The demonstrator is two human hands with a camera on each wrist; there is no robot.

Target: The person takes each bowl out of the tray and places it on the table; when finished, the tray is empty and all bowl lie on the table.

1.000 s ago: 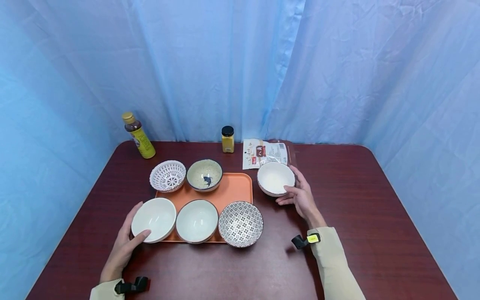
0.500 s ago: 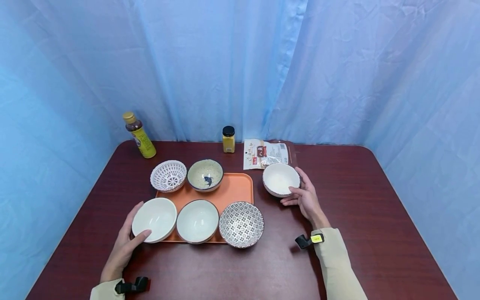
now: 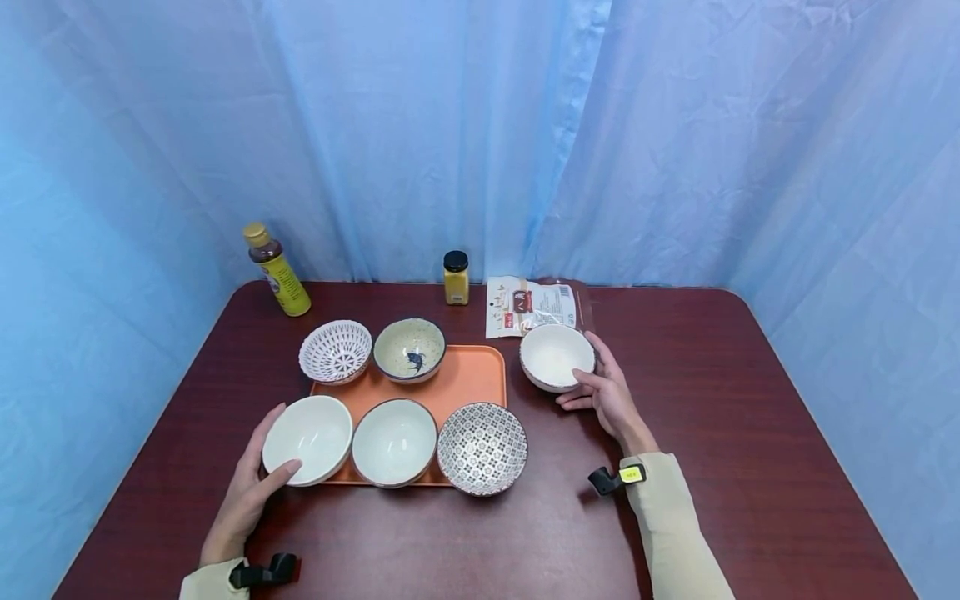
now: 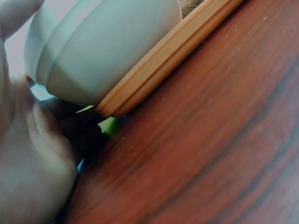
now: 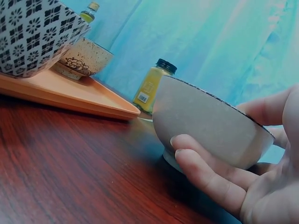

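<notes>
My left hand (image 3: pixel 243 487) holds a plain white bowl (image 3: pixel 309 437) by its side, thumb over the rim; the bowl stands at the front left corner of the orange tray (image 3: pixel 476 371). In the left wrist view that bowl (image 4: pixel 117 46) rests against the tray's edge. Right of the tray, my right hand (image 3: pixel 611 400) grips a smaller white bowl with a dark rim (image 3: pixel 555 354). The right wrist view has this bowl (image 5: pixel 205 123) close over the table, thumb at its rim and fingers under its side.
Also on the tray are a pale dark-rimmed bowl (image 3: pixel 394 442), a black-and-white patterned bowl (image 3: pixel 482 448), a speckled bowl (image 3: pixel 409 346) and a purple-patterned bowl (image 3: pixel 335 350). Behind stand a bottle (image 3: pixel 281 279), a yellow jar (image 3: pixel 456 283) and a white packet (image 3: pixel 517 308).
My right hand and its bowl have shifted slightly right, then a little back left, beside the tray. The left hand and the bowls on the tray stay in place.
</notes>
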